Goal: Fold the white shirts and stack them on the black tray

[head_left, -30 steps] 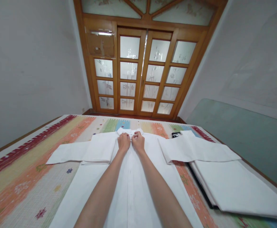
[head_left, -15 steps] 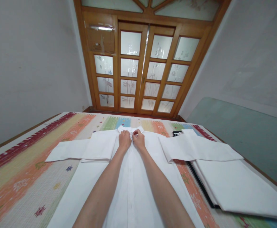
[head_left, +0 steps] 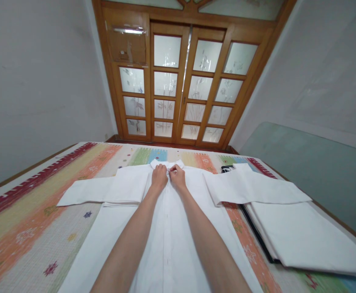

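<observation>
A white shirt (head_left: 167,244) lies front up with its collar (head_left: 156,164) pointing away from me and its sleeves (head_left: 257,189) spread to both sides. Just below the collar, my left hand (head_left: 159,176) is closed, its fingers pinching the front edge of the shirt. Close beside it, my right hand (head_left: 177,176) pinches the shirt's front at the same spot, thumb and forefinger together. Any button between the fingertips is too small to make out. Down the middle of the shirt runs the placket, partly between my forearms.
The shirt rests on a bed with a striped, patterned cover (head_left: 71,240). A stack of folded white cloth (head_left: 315,240) with a dark edge lies at the right, partly under the sleeve. A pale green headboard-like panel (head_left: 315,171) stands right; a wooden glass door (head_left: 181,89) is behind.
Both hands stay at the collar, with only slight finger movement. The whole view has shifted very slightly; the shirt lies as before.
</observation>
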Demonstrator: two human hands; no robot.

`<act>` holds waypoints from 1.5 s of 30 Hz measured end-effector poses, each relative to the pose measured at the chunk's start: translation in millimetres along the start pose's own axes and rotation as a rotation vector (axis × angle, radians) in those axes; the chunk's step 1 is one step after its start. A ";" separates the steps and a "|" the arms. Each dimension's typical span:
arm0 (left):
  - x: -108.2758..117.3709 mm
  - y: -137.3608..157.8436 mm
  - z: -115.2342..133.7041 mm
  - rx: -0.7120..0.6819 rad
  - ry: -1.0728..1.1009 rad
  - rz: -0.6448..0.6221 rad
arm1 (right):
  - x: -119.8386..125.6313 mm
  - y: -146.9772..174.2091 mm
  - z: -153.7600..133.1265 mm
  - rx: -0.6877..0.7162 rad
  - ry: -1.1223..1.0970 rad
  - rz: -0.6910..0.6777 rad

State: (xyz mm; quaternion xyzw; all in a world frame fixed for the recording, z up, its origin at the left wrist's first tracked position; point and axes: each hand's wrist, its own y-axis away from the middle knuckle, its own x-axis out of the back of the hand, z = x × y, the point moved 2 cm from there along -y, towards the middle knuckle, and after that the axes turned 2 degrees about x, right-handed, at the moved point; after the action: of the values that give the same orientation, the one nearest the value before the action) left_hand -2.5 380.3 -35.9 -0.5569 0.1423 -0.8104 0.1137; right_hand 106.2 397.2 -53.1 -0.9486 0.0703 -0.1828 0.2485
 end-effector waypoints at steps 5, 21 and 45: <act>0.5 2.1 1.0 -0.072 0.012 0.010 | 0.0 -1.5 -0.7 0.001 -0.022 0.000; -2.9 4.7 0.8 -0.142 0.117 0.043 | 0.5 -5.5 3.9 -0.073 -0.129 -0.035; -1.2 0.0 -7.6 -0.068 0.313 0.130 | 5.3 -5.3 -7.1 -0.084 -0.123 -0.131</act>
State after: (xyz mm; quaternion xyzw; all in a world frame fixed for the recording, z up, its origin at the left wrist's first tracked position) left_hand -9.2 381.5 -39.6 -0.4171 0.2213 -0.8728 0.1231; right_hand 108.6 397.4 -43.0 -0.9702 0.0003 -0.1368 0.2000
